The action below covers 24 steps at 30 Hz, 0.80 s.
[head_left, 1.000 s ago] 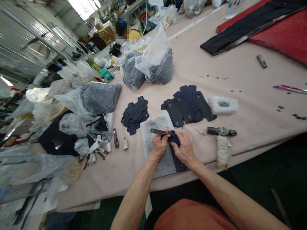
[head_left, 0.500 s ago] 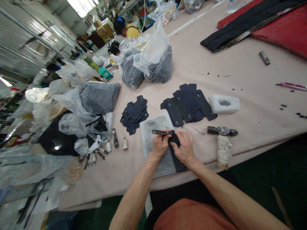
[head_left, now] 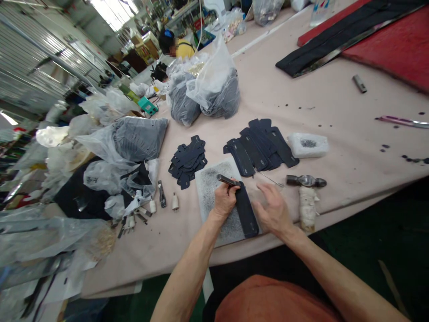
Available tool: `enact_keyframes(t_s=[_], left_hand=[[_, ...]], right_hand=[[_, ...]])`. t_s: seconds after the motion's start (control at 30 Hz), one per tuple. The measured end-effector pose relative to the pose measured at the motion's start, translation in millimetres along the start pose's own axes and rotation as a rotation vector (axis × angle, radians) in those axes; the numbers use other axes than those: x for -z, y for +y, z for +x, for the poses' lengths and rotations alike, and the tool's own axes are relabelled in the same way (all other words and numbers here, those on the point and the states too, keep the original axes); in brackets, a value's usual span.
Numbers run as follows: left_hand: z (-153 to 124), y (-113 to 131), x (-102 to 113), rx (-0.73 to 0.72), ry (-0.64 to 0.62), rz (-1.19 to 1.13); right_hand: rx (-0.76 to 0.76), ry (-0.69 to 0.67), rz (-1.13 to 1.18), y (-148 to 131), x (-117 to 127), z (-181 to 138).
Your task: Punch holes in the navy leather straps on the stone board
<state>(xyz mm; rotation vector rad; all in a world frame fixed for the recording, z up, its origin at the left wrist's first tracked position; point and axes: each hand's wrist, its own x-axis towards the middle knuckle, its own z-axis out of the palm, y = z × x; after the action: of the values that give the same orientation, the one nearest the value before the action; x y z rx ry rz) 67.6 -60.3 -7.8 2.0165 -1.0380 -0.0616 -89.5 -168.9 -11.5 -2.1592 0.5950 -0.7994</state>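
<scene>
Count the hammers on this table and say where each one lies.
1. The hammer lies near the table's front edge, just right of the right hand, its metal head toward the small white tray, its wrapped handle toward the person. Others may be hidden under the bags.

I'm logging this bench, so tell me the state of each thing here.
left hand: gripping the metal punch
right hand: open, flat on table
dark strap: lying flat on grey pad
hammer: lying unheld
plastic bags: open, filled

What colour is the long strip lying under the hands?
The strip is dark navy, nearly black, seen best in the head view.
</scene>
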Motion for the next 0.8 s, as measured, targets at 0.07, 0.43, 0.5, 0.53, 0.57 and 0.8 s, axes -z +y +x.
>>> enact_keyframes(t_s=[0.07, 0.43, 0.5, 0.53, 0.57, 0.8], left_hand=[[1.0, -1.0, 0.8, 0.022, -0.002, -0.007], [-1.4, 0.6, -2.5, -0.042, 0.046, 0.065], [-1.7, 0.5, -3.3, -0.064, 0.056, 0.065], [-1.6, 0.4, -3.3, -0.062, 0.053, 0.055], [-1.3, 0.3, -2.9, -0.054, 0.048, 0.043], [-1.3, 5.2, 3.6, 0.055, 0.007, -0.035]], right_hand=[[0.01, 0.131, -0.148, 12.4, 34.1, -3.9], [-0.346, -0.025, -0.662, 56.6, 79.0, -33.0], [-0.409, -0.049, -0.684, 51.3, 75.1, -29.3], [-0.436, -0.063, -0.685, 49.6, 74.6, -27.4], [-0.452, -0.073, -0.685, 48.7, 74.9, -26.1], [-0.441, -0.021, -0.698, 53.2, 77.9, -31.0]])
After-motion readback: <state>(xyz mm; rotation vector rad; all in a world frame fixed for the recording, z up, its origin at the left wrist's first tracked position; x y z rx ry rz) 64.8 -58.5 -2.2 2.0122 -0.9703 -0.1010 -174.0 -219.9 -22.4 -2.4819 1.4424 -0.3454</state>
